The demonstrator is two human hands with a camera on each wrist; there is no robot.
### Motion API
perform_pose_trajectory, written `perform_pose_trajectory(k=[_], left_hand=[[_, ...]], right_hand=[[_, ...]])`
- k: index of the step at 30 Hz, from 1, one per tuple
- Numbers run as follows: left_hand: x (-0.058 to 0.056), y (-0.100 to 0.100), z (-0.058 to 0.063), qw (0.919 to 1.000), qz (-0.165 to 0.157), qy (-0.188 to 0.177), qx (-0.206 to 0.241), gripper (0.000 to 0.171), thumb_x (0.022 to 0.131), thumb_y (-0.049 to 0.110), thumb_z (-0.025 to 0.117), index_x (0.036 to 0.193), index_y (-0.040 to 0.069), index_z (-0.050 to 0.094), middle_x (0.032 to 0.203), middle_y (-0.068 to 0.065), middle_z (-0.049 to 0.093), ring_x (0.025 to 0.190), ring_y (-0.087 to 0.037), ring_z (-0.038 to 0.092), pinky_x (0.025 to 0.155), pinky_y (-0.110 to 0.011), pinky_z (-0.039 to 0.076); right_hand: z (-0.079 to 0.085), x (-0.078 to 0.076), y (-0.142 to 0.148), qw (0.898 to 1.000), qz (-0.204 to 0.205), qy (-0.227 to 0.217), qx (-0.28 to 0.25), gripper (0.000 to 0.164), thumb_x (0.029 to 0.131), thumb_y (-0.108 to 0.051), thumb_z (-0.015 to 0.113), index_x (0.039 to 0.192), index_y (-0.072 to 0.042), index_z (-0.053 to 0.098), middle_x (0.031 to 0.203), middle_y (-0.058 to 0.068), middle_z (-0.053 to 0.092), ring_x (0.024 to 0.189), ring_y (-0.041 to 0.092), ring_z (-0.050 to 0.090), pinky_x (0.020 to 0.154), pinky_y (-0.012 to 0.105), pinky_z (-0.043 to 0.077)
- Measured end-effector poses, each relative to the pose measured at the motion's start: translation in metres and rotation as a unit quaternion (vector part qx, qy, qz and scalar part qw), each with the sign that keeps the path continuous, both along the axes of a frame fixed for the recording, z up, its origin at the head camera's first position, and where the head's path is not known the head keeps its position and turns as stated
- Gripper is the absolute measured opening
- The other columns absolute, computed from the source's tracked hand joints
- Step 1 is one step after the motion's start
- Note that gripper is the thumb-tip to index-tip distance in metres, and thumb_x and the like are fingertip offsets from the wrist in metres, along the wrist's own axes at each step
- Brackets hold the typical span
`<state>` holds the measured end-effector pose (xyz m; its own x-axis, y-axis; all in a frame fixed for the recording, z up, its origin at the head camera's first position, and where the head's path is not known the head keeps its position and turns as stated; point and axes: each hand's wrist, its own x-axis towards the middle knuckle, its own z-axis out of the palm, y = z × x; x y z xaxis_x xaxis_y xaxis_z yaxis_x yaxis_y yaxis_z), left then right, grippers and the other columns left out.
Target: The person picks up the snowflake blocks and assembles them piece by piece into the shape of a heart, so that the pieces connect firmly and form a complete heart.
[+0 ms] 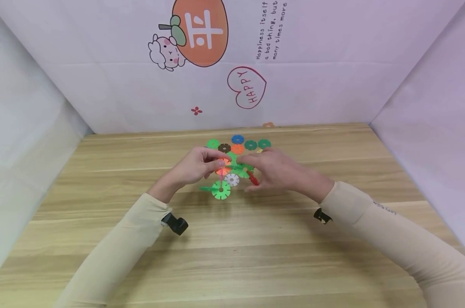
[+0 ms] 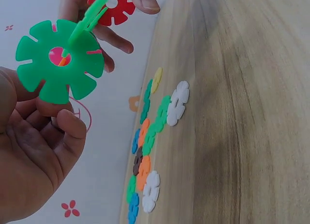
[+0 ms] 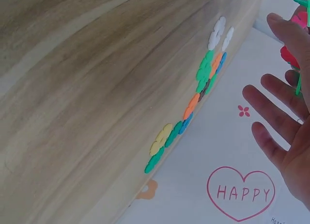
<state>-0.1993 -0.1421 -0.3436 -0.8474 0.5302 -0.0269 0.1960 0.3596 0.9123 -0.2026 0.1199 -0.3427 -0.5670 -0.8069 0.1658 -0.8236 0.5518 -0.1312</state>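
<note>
My left hand (image 1: pixel 195 166) pinches a cluster of joined slotted plastic discs between thumb and forefinger. In the head view, a bright green disc (image 1: pixel 221 190) hangs at its lower end, beside an orange disc (image 1: pixel 222 167) under the thumb. The left wrist view shows a green disc (image 2: pixel 59 61) face-on, with another green one slotted through it edgewise. My right hand (image 1: pixel 280 171) reaches in from the other side, fingertips at the cluster's green part. Its thumb points out apart from them. A red disc (image 1: pixel 253 178) stands between that thumb and the fingers. The exact fingertip contact is hidden.
Loose discs lie flat toward the table's back: blue (image 1: pixel 238 139), brown (image 1: pixel 224 148), orange (image 1: pixel 237 149), dark green (image 1: pixel 264 143) and white (image 1: pixel 232 179), among several others. A printed white cloth (image 1: pixel 313 94) rises behind the wooden table (image 1: pixel 232 256).
</note>
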Motion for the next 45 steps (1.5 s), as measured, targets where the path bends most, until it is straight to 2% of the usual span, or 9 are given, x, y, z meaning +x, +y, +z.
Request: perform_pose_trajectory(k=[5,7,9,13,19,27,34,38,45], left_hand=[[-0.001,-0.005,-0.004,0.9996,0.021,0.016,0.013,0.026,0.101,0.01,0.061,0.125,0.003,0.068,0.072,-0.006,0.05,0.056,-0.017,0.041,0.049,-0.024,0.031],[-0.001,-0.01,-0.007,0.9986,0.042,0.017,0.027,0.026,0.101,0.009,0.061,0.125,0.001,0.067,0.072,-0.007,0.049,0.055,-0.015,0.04,0.048,-0.023,0.03],[-0.001,-0.016,-0.009,0.997,0.063,0.017,0.043,0.027,0.1,0.007,0.062,0.126,0.0,0.066,0.073,-0.009,0.05,0.055,-0.014,0.039,0.048,-0.023,0.03],[0.002,-0.02,-0.012,0.9936,0.091,0.012,0.065,0.025,0.099,0.006,0.063,0.124,0.004,0.067,0.08,-0.019,0.053,0.056,-0.014,0.041,0.049,-0.022,0.032],[0.004,-0.017,-0.015,0.9928,0.078,0.001,0.091,0.024,0.098,0.005,0.064,0.122,0.006,0.069,0.081,-0.017,0.064,0.055,-0.016,0.044,0.048,-0.023,0.034],[0.005,-0.017,-0.017,0.998,0.039,0.012,0.048,0.027,0.099,0.025,0.068,0.115,0.004,0.073,0.089,-0.012,0.069,0.077,-0.045,0.058,0.059,-0.034,0.047],[0.003,-0.004,-0.018,0.9991,0.022,0.003,0.035,0.03,0.097,0.02,0.07,0.119,0.0,0.07,0.092,-0.01,0.068,0.07,-0.029,0.058,0.059,-0.031,0.048],[0.003,0.002,-0.019,0.9989,0.02,0.005,0.041,0.022,0.097,0.011,0.068,0.112,-0.005,0.071,0.085,-0.023,0.062,0.059,-0.022,0.05,0.052,-0.024,0.041],[0.006,-0.001,-0.018,0.9983,0.046,0.007,0.036,0.015,0.098,0.011,0.067,0.107,-0.001,0.073,0.078,-0.025,0.054,0.055,-0.017,0.041,0.051,-0.024,0.034]], right_hand=[[0.0,-0.002,0.003,0.998,-0.033,-0.046,-0.012,0.106,0.07,-0.051,0.09,0.155,-0.016,0.037,0.148,0.003,0.052,0.106,0.021,0.067,0.095,0.049,0.05],[0.001,-0.003,0.006,0.996,-0.051,-0.065,-0.033,0.105,0.072,-0.049,0.089,0.155,-0.015,0.035,0.149,0.005,0.051,0.108,0.022,0.066,0.094,0.046,0.051],[0.002,-0.003,0.007,0.993,-0.067,-0.072,-0.058,0.087,0.078,-0.043,0.087,0.149,-0.012,0.047,0.141,0.005,0.058,0.103,0.02,0.068,0.088,0.041,0.054],[0.0,-0.001,0.005,0.994,-0.041,-0.028,-0.099,0.032,0.09,-0.029,0.079,0.111,-0.006,0.072,0.103,0.003,0.074,0.083,0.014,0.069,0.071,0.032,0.056],[-0.009,0.0,-0.001,0.984,0.003,0.056,-0.169,0.008,0.091,-0.007,0.074,0.097,-0.002,0.074,0.086,0.005,0.073,0.073,0.014,0.067,0.063,0.028,0.055],[-0.015,-0.001,0.0,0.98,0.014,0.059,-0.19,0.009,0.089,-0.006,0.077,0.098,-0.004,0.077,0.093,0.005,0.076,0.082,0.016,0.072,0.072,0.031,0.058],[-0.016,-0.001,-0.007,0.98,0.048,0.047,-0.189,0.01,0.088,-0.008,0.078,0.097,-0.005,0.077,0.092,0.003,0.076,0.081,0.013,0.072,0.071,0.028,0.058],[-0.017,0.0,-0.008,0.978,0.058,0.041,-0.198,0.008,0.088,-0.009,0.079,0.095,-0.005,0.077,0.089,0.003,0.076,0.077,0.011,0.071,0.067,0.027,0.057],[-0.021,-0.005,0.001,0.983,0.002,0.002,-0.181,0.014,0.091,-0.013,0.077,0.101,-0.004,0.076,0.092,0.003,0.075,0.075,0.012,0.067,0.065,0.031,0.057]])
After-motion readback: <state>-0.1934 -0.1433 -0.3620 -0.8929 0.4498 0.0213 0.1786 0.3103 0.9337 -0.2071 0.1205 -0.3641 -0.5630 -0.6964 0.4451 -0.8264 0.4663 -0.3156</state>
